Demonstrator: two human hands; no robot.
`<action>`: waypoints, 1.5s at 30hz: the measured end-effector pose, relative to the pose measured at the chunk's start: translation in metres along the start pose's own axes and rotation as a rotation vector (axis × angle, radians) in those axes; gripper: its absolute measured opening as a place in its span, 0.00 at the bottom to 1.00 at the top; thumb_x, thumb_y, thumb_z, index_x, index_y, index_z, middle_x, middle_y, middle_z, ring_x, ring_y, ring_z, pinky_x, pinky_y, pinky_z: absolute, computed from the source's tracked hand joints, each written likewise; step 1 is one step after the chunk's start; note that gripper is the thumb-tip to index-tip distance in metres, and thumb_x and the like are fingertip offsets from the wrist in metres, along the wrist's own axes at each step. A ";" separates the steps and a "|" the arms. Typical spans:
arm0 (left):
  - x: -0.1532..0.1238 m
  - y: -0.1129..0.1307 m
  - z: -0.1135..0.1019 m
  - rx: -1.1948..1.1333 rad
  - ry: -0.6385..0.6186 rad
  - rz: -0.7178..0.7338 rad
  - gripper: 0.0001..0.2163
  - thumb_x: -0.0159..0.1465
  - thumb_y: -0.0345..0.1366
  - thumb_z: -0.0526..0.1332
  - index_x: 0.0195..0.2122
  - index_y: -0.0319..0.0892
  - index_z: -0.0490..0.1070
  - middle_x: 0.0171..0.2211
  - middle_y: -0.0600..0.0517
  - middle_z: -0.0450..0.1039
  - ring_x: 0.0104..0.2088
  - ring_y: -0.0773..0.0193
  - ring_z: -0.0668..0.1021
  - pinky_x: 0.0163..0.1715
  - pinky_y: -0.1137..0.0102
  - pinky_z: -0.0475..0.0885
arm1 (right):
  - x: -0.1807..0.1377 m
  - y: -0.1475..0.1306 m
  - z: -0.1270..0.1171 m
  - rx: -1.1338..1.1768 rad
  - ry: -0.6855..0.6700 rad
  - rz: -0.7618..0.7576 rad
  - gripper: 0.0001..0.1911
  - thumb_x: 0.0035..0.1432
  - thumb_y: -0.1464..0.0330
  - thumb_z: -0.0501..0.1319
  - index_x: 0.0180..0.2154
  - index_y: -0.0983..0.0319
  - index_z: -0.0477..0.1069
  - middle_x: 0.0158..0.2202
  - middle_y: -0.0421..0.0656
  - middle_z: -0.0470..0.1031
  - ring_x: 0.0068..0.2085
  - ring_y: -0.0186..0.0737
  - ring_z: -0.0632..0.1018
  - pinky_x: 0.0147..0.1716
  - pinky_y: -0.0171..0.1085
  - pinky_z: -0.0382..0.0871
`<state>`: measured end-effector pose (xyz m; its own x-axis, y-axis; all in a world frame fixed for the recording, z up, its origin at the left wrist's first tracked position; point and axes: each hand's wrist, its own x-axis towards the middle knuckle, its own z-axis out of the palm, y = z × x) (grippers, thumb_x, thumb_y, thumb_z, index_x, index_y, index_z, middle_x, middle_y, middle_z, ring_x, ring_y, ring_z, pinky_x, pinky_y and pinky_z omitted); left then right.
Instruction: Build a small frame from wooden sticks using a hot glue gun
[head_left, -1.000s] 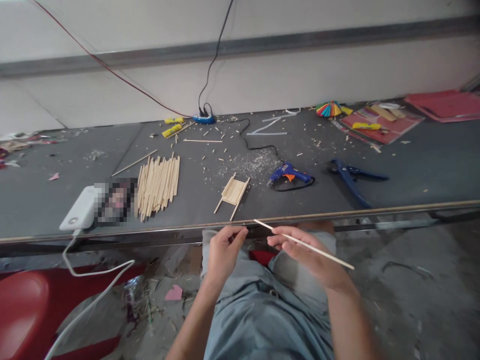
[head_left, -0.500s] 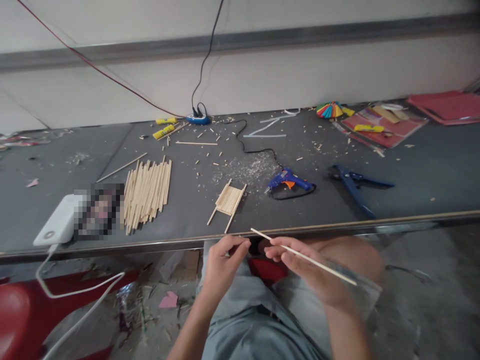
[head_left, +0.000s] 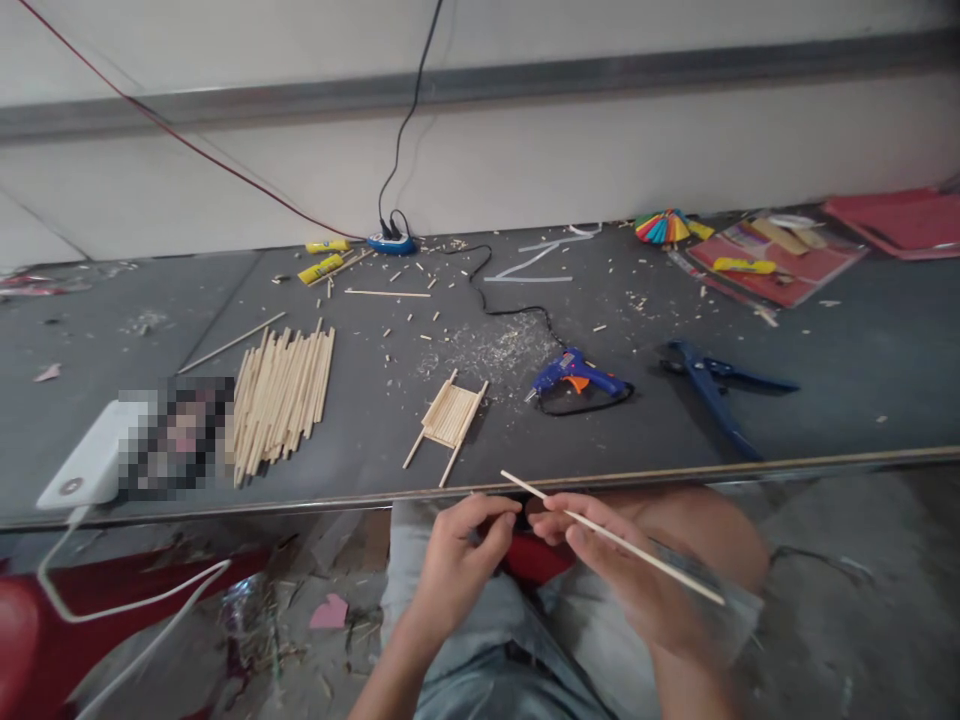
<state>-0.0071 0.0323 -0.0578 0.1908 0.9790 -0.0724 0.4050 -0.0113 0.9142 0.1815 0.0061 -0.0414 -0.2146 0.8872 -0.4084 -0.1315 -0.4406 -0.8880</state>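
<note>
Dark grey table (head_left: 577,440) is spanning the view, its near edge passing just beyond both hands. Pile of wooden sticks (head_left: 283,400) is lying on it, on the left. Left hand (head_left: 465,555) is hovering short of the edge, thumb and forefinger nearly meeting; cannot tell whether anything is between them. Right hand (head_left: 622,572) is hovering just beside it, fingers partly curled. Blue pliers (head_left: 709,390) are lying open on the table's right part; blue glue gun (head_left: 576,372) is resting left of them. Small stick frame (head_left: 452,415) is lying flat between gun and pile. Single thin stick (head_left: 660,567) is slanting across the right hand, held by thumb and fingers, one tip pointing toward the edge. Pale offcuts (head_left: 599,328) are littering the tabletop.
</note>
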 end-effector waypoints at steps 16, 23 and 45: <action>-0.015 -0.003 0.002 -0.025 -0.004 0.033 0.09 0.47 0.20 0.51 0.19 0.39 0.66 0.20 0.56 0.65 0.24 0.70 0.68 0.26 0.75 0.60 | 0.029 0.000 -0.006 0.031 -0.046 -0.094 0.19 0.56 0.56 0.60 0.45 0.60 0.69 0.41 0.47 0.78 0.48 0.44 0.76 0.51 0.45 0.66; -0.022 -0.010 -0.003 -0.018 0.058 -0.007 0.12 0.48 0.20 0.52 0.24 0.40 0.72 0.21 0.56 0.70 0.23 0.71 0.69 0.25 0.76 0.61 | 0.027 0.024 -0.009 0.072 0.052 -0.088 0.18 0.58 0.58 0.58 0.47 0.61 0.68 0.41 0.49 0.78 0.45 0.47 0.77 0.49 0.48 0.66; -0.028 -0.014 -0.010 -0.230 0.009 0.032 0.15 0.51 0.19 0.49 0.29 0.40 0.72 0.32 0.52 0.70 0.31 0.68 0.73 0.32 0.74 0.67 | 0.003 0.018 -0.011 0.003 0.090 -0.107 0.17 0.58 0.59 0.59 0.45 0.60 0.71 0.42 0.48 0.78 0.44 0.45 0.76 0.47 0.45 0.69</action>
<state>-0.0272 0.0068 -0.0646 0.1920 0.9806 -0.0391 0.1844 0.0031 0.9829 0.1892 0.0026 -0.0610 -0.1116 0.9377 -0.3290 -0.1515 -0.3432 -0.9270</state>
